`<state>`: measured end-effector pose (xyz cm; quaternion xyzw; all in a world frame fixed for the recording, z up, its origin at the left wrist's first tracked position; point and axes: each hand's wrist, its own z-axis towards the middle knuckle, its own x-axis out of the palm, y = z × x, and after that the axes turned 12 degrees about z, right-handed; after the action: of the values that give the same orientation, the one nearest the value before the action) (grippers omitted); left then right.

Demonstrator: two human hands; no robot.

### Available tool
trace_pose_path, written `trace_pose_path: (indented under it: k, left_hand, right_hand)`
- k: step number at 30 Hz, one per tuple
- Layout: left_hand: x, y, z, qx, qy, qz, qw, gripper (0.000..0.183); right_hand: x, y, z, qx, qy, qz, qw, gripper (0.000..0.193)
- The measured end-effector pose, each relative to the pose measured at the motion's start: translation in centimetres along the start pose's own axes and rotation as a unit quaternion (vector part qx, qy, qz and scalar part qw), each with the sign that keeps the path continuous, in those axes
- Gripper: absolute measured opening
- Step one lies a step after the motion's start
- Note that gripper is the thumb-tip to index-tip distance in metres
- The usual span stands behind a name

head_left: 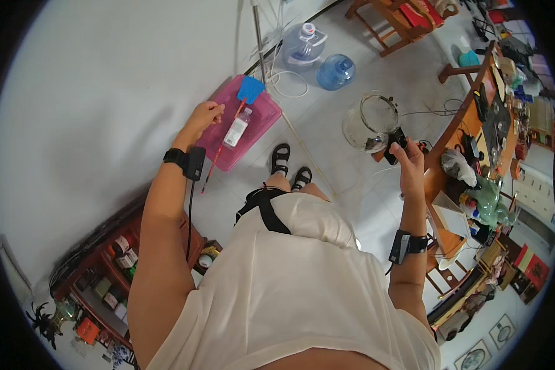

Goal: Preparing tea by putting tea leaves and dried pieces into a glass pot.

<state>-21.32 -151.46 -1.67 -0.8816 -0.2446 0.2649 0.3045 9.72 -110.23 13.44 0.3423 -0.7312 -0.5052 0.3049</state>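
Glass jug (356,131): held in the air over the floor, off the left edge of the worktop (439,148). Right hand (410,161) is closed on its black handle (397,140); round mouth faces roughly up toward the camera. Contents, if any, not resolved through the glass. Left hand (207,116): fingers curled, nothing seen in it; cannot tell whether the fingertips meet, nor whether they touch the pink plastic box (267,115) beside them, at its left edge. On the box: fly swatter (250,90), blue head at the far edge, red handle running out past the near left edge; clear bottle (235,132) with a white label, near the middle. Progress, by judgement: jug gripped and lifted is done; setting it down and letting go is not, and no resting spot can be read from this view. Left hand appears to take no part in the hold. Farther out, on the floor beyond the box's far right corner: two large blue water bottles (336,73), with a white cable (297,96) looped nearby. On the worktop: white plastic bag (458,167) near the left edge, green plastic bottles (488,201) close by it, toward the near end.
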Motion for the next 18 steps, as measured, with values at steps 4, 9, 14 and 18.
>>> trace_pose_path:
  k: [4,9,14,18]
  left_hand:
    - [-0.4,4.1,-0.4,-0.053,-0.025,-0.013,0.998,0.02]
    - [0.1,8.5,0.1,-0.087,-0.038,-0.058,0.994,0.017]
    - [0.5,10.4,0.7,-0.024,0.022,-0.097,0.995,0.017]
    - [2.4,5.8,1.8,-0.028,0.049,-0.101,0.993,0.015]
  right_hand:
    - [1.5,-0.3,1.5,0.031,0.025,-0.021,0.999,0.017]
    - [3.0,-0.2,2.1,0.036,0.02,-0.053,0.998,0.024]
    - [4.0,0.6,1.8,0.05,0.02,-0.044,0.998,0.028]
    - [1.7,-1.1,1.6,0.033,0.028,-0.136,0.99,0.029]
